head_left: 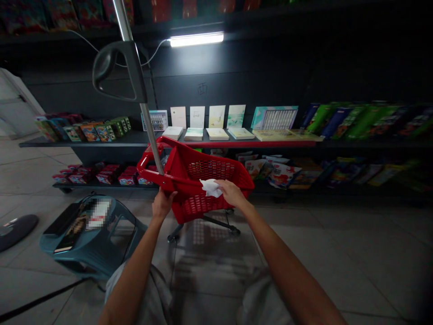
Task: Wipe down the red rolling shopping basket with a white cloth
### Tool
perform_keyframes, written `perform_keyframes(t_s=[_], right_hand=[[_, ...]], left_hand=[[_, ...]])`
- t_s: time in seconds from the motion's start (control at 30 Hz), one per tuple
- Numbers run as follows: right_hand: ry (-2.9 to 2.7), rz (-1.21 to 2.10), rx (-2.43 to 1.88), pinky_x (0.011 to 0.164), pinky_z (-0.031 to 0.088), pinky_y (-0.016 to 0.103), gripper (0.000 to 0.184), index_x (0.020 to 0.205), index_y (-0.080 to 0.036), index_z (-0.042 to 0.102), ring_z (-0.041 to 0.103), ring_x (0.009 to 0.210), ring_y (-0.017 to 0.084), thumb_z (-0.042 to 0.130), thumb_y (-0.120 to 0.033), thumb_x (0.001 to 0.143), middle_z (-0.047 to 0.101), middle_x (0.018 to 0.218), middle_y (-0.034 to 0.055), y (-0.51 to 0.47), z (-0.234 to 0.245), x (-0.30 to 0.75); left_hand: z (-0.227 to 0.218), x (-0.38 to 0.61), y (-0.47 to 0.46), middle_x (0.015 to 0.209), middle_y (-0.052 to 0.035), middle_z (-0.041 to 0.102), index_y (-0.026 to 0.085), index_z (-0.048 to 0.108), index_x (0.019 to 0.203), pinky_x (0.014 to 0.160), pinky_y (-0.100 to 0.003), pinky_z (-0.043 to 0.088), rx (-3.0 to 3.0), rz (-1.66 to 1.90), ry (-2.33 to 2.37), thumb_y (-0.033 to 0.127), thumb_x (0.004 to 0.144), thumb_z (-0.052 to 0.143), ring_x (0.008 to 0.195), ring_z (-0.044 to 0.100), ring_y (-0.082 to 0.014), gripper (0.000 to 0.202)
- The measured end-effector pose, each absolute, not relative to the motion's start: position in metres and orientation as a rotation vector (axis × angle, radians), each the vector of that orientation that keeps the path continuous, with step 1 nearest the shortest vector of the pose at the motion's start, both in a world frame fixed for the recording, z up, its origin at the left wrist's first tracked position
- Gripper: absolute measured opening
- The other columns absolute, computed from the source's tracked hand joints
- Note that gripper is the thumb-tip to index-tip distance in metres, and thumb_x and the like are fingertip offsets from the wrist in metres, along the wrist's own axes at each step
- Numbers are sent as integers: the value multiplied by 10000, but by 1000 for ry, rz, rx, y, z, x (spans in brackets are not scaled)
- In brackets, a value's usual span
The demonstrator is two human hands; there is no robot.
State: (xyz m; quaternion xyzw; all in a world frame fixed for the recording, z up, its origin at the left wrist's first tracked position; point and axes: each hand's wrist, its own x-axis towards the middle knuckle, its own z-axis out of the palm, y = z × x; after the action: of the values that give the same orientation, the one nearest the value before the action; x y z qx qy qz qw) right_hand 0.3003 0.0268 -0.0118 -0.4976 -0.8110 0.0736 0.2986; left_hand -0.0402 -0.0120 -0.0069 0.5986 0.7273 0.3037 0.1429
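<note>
A person's left hand grasps the near side of a red cart below its handle, its fingertips hidden against the plastic. The right hand pinches a white cloth on the cart's near rim, to the right of the left hand; the curled fingers conceal part of the cloth.

The cart stands directly ahead of both hands. Above the left hand, a metal pole with a grey grip slants past the cart's handle, its top cut off by the frame and its foot lost at the cart.

Beyond the hands, a shelf carries books, some upright and some flat, their titles too small to read. One character, resembling 西, is drawn on the dark panel above them, under a lit lamp. Farther right of the right hand, green packs fade into gloom, their brands unreadable. Pouches on the lower shelf, beyond the right hand, bear red print that cannot be made out; the cart blocks the middle of that shelf.

Left of the left hand, a stool bears a phone and other items, largely masked by pixelation. Red packs lie beyond the stool, their lettering blurred. Goods on the top shelf are cut off by the frame.
</note>
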Motion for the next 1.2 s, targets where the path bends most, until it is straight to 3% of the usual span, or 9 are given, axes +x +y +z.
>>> perform_keyframes(t_s=[0.17,0.5,0.77,0.9,1.2], right_hand=[[-2089,377,-1427,1148,470,383,434,1375,-211,681,633,1313,221,501,-159,983,678,1411,83,35,-20,356],[-1721,350,-1729,1095,496,411,507,1368,-170,700,652,1241,260,463,-118,923,705,1350,133,14,-36,452],[-1442,-65,-1848,1031,463,392,441,1184,-119,726,574,1104,283,417,-91,871,629,1200,188,12,-38,395],[-1264,-35,-1712,1028,466,394,342,1106,-116,698,573,1043,269,534,-161,809,579,1137,165,17,-42,370],[-995,65,-1538,1045,459,400,379,1086,-148,653,576,1058,271,578,-224,722,588,1111,143,22,-65,321]], left_hand=[[-4,-45,-9,1211,-157,764,270,559,1376,917,-455,547,1696,881,2065,674,890,633,1161,716,-371,636],[-8,-44,-10,1196,-151,767,269,530,1389,928,-469,544,1689,912,2038,672,902,614,1144,722,-368,638],[-14,-34,-18,1254,-164,745,234,492,1434,938,-449,550,1692,935,2035,632,937,593,1166,713,-362,645],[-19,-31,-16,1292,-172,728,219,462,1476,946,-436,558,1686,1012,2036,600,953,592,1199,703,-353,660],[-33,-28,-4,1226,-151,753,165,437,1447,917,-371,589,1594,1254,1727,399,945,664,1088,753,-280,598]])
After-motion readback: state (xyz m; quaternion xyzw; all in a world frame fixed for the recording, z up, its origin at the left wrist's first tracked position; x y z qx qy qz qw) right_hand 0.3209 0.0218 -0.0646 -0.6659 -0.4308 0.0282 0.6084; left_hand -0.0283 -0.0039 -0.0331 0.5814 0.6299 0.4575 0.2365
